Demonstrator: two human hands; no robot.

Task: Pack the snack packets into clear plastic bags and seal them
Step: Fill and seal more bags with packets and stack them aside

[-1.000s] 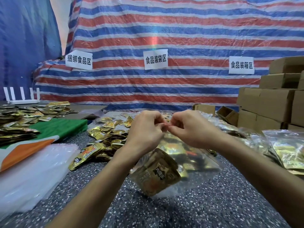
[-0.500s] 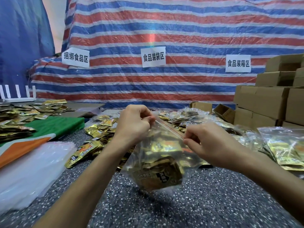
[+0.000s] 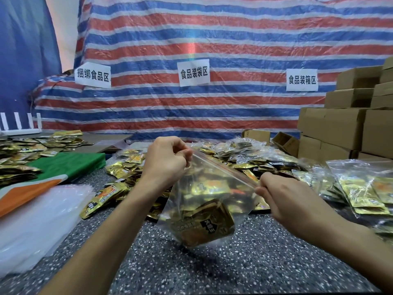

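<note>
A clear zip bag (image 3: 204, 201) holding several gold snack packets hangs between my hands above the speckled table (image 3: 244, 262). My left hand (image 3: 165, 160) pinches the upper left end of the bag's red zip strip (image 3: 223, 167). My right hand (image 3: 285, 196) pinches the strip's lower right end, so the strip slants down to the right. A brown and gold packet (image 3: 204, 226) lies at the bag's bottom. Loose gold packets (image 3: 121, 173) are heaped on the table behind the bag.
A stack of empty clear bags (image 3: 36, 220) lies at the left, beside a green and orange cloth (image 3: 63, 167). Filled bags (image 3: 361, 188) pile up on the right. Cardboard boxes (image 3: 344, 124) stand at the far right. More packets (image 3: 25, 150) cover the far left.
My hands were together at the middle of the zip strip. They have slid apart, the right hand moving right and down along the strip to its end.
</note>
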